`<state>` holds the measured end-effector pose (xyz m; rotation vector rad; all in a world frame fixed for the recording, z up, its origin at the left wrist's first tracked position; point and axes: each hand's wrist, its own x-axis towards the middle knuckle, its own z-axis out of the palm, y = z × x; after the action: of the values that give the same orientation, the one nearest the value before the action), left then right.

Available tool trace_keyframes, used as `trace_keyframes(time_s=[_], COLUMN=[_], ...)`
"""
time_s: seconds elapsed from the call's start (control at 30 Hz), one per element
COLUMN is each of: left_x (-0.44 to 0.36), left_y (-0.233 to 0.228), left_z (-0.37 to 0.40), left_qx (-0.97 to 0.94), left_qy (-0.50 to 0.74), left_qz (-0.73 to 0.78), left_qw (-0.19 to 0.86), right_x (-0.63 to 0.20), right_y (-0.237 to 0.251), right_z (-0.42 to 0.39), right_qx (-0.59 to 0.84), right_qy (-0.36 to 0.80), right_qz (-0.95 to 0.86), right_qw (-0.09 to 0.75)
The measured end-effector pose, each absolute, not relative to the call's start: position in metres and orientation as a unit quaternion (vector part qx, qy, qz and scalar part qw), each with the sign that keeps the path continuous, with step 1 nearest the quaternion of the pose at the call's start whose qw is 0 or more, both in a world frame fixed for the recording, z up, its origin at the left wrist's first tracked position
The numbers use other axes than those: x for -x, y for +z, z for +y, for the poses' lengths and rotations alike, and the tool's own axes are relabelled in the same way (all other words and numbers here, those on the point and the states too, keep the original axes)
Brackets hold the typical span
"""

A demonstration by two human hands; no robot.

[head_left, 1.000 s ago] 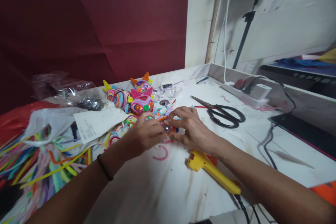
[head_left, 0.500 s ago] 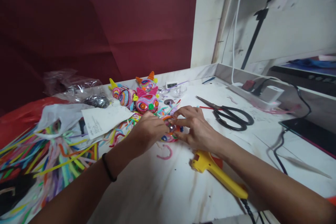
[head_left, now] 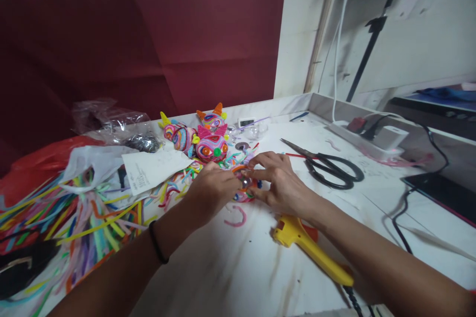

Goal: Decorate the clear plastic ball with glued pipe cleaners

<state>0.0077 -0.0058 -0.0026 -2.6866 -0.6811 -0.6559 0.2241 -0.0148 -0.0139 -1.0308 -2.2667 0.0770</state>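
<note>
My left hand (head_left: 210, 189) and my right hand (head_left: 279, 183) meet over a small multicoloured pipe-cleaner ball (head_left: 244, 187) on the white table (head_left: 238, 267). Both hands pinch it, fingertips pressed on its top, and most of the ball is hidden by the fingers. A curled pink pipe-cleaner piece (head_left: 236, 218) lies just in front of my left hand. A yellow glue gun (head_left: 308, 248) lies under my right forearm.
Three finished pipe-cleaner figures (head_left: 203, 138) stand behind the hands. Black scissors (head_left: 327, 166) lie to the right, a power strip (head_left: 366, 136) beyond them. A pile of loose pipe cleaners (head_left: 67, 218), a white paper (head_left: 154, 166) and plastic bags (head_left: 107, 124) fill the left side.
The view has shifted slightly right and up. Both hands stay on the ball, fingers adjusting only a little.
</note>
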Motion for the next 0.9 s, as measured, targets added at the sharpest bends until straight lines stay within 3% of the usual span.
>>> trace_keyframes(time_s=[0.6, 0.9], left_x=[-0.011, -0.015], left_y=[-0.025, -0.034], left_z=[-0.038, -0.040], left_qx=[0.875, 0.863], left_qy=[-0.285, -0.316], left_qz=[-0.221, -0.241], left_qw=[0.323, 0.313], right_x=[-0.223, -0.220], right_y=[-0.017, -0.017], right_z=[-0.014, -0.013], right_qx=[0.397, 0.405], right_qy=[0.019, 0.006], right_qz=[-0.858, -0.855], right_qw=[0.325, 0.323])
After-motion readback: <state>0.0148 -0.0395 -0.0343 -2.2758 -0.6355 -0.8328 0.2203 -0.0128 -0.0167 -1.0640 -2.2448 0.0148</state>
